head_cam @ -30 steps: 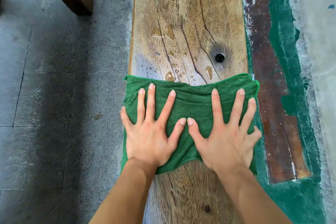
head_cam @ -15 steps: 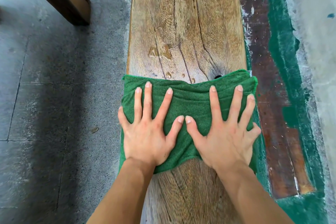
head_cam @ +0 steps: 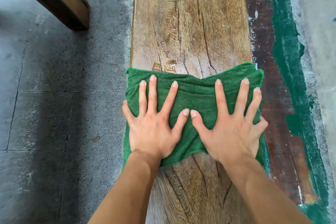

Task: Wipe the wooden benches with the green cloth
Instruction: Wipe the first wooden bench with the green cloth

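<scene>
Cracked brown wooden plank table (head_cam: 190,23) runs near to far over grey stone-tile floor (head_cam: 54,96); worn green-and-brown painted strip (head_cam: 283,78) on right. Green terry cloth (head_cam: 196,96) lies across the table's full width. Left grip (head_cam: 152,125) and right grip (head_cam: 231,129) both flat, fingers spread, pressing the cloth, thumb tips nearly touching.

- Left hand (head_cam: 151,125) lies flat, palm down, fingers straight and spread.
- Right hand (head_cam: 231,129) lies flat alongside, fingers splayed; thumb tips nearly touch.
- Both bare forearms reach forward.
</scene>
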The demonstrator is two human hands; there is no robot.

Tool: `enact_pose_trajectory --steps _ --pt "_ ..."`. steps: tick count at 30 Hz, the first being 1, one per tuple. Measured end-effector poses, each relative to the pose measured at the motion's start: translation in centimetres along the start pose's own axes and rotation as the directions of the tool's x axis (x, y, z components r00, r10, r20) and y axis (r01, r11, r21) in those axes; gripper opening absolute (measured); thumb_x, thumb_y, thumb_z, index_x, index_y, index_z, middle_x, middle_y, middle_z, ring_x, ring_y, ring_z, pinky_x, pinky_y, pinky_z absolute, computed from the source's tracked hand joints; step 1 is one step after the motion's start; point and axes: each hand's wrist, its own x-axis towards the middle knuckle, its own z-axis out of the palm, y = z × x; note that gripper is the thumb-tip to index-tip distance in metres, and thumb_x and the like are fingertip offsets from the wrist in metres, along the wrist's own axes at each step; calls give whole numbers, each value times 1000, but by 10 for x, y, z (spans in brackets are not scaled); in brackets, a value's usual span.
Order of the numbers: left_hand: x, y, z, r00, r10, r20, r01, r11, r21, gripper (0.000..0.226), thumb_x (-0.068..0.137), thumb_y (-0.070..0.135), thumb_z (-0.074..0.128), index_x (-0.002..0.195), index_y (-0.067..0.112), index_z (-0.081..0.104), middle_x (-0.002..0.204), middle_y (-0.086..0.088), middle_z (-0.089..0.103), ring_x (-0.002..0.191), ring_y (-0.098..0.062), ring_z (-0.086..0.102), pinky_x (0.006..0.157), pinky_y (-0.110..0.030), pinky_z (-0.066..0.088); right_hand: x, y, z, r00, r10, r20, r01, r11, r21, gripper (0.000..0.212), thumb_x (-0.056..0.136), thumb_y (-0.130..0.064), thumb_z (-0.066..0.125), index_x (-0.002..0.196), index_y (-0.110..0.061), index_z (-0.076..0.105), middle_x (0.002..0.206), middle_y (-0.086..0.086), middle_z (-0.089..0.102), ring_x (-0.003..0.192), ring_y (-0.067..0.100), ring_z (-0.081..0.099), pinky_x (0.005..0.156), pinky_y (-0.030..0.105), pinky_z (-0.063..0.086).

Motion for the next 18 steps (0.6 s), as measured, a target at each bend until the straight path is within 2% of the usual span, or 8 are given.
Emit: enact_pose_trajectory --steps 18 --pt "64 -4 -7 999 47 14 -47 999 -5 71 101 73 21 165 45 10 175 -9 -1 161 -32 2 112 -78 20 62 -12 -10 1000 1 3 -1 1000 2 91 89 -88 21 167 -40 12 175 16 0 158 47 9 96 69 40"
